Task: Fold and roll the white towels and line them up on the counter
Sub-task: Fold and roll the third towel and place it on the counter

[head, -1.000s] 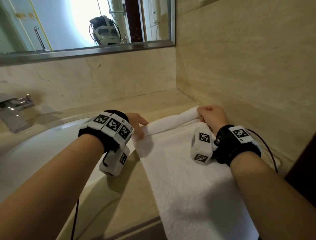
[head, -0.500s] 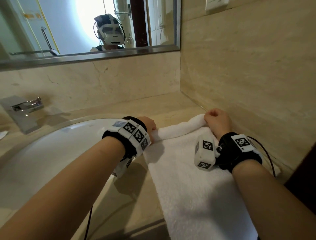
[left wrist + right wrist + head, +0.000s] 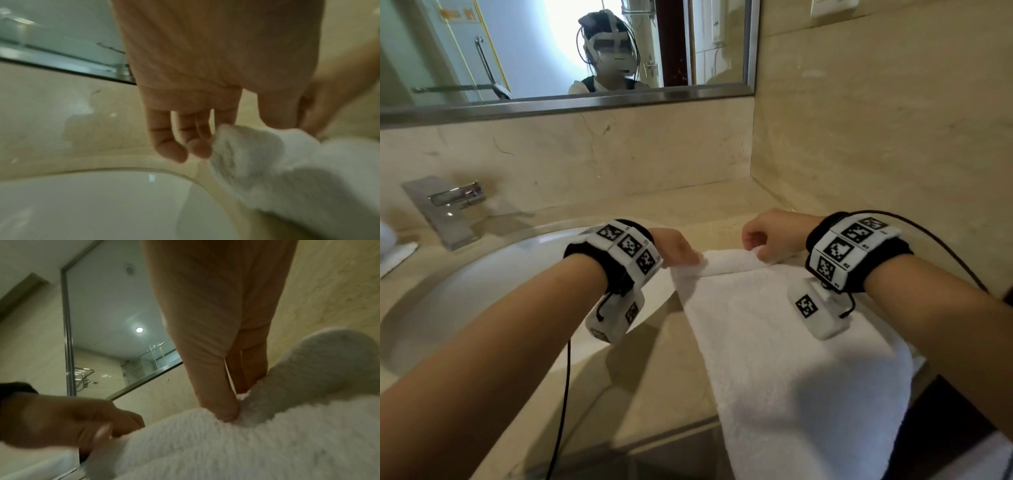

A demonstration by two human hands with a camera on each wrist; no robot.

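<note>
From my head camera I see the whole white towel (image 3: 774, 342) laid along the counter (image 3: 654, 377) beside the sink (image 3: 482, 291), its near end hanging over the front edge and its far end turned into a thin roll. My left hand (image 3: 676, 248) sits on the roll's left end, my right hand (image 3: 774, 234) on its right part, near the side wall. The mirror (image 3: 551, 48) and tap (image 3: 448, 209) show only from up here.

My left wrist camera gives what the head view hides: the thumb and forefinger pinch the rolled end, while the other fingers (image 3: 170, 146) hang loosely curled past it, over the sink's rim.

My right wrist camera is blurry, but my right thumb (image 3: 222, 405) presses down into the pile and fingers behind it curl onto the roll, so that hand grips the towel too. My left hand shows there at the lower left.
</note>
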